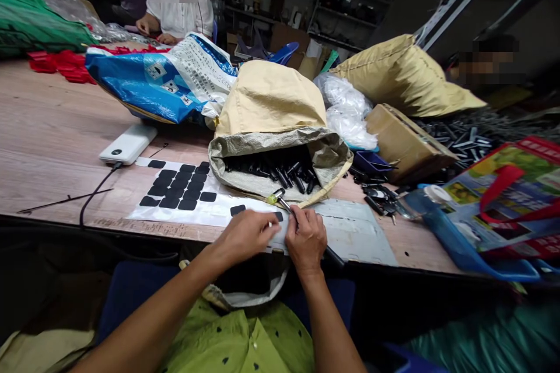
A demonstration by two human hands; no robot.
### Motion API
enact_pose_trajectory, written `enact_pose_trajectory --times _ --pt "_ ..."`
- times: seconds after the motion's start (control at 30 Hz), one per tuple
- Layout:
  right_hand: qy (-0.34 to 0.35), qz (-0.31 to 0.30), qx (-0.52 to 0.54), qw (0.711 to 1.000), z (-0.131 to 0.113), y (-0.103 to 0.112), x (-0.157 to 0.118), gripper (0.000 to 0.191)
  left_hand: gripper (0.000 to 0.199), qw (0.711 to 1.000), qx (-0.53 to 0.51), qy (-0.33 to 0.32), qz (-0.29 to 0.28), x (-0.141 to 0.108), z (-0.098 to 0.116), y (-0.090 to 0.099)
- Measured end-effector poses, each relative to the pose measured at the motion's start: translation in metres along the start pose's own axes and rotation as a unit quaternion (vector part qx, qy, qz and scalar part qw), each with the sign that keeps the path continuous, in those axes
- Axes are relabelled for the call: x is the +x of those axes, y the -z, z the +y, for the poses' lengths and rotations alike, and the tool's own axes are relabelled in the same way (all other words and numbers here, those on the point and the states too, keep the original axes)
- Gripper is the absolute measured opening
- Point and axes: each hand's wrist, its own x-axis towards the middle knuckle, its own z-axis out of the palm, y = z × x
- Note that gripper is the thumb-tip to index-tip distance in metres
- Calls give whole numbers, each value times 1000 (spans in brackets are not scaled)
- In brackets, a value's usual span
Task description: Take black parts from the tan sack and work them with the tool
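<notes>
My right hand is closed round a small hammer. Its black handle end sticks out below my fist, and its head, with a yellowish face, points up and away towards the sack mouth. My left hand is just left of it, fingertips drawn together over the table edge; what they pinch, if anything, is too small to make out. Under and beside my hands lies a white sheet bearing several black rounded-square stickers. Straight ahead, a beige woven sack lies open towards me, with black rod-like parts inside.
A white power bank with a dark cable is on the left. Behind are a blue-white bag and red pieces. On the right stand a cardboard box and a blue tray. An open bag hangs at my lap. People sit across.
</notes>
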Motion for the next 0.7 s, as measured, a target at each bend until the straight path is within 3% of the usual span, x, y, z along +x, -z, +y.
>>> enact_pose_trajectory --times 0.07,0.1,0.2,0.3,0.43,0.63,0.7 --pt "-2 -3 0 1000 0 1 0 25 26 992 67 22 109 39 4 11" --pt "-4 -4 1 1000 -1 1 0 25 25 986 96 17 138 59 3 14" --pt "-7 -5 3 1000 -1 2 0 25 25 975 189 -25 110 111 -2 17" --pt "-10 -9 1 1000 0 3 0 25 30 964 254 -57 60 140 -6 14" --pt "-15 -12 0 1000 0 3 -1 25 32 955 278 -76 75 146 -10 11" --pt "-12 -7 -3 1000 0 1 -2 26 16 947 285 -134 64 139 -20 8" --pt "-10 -5 -6 1000 0 1 -2 26 22 947 286 -132 69 139 -21 7"
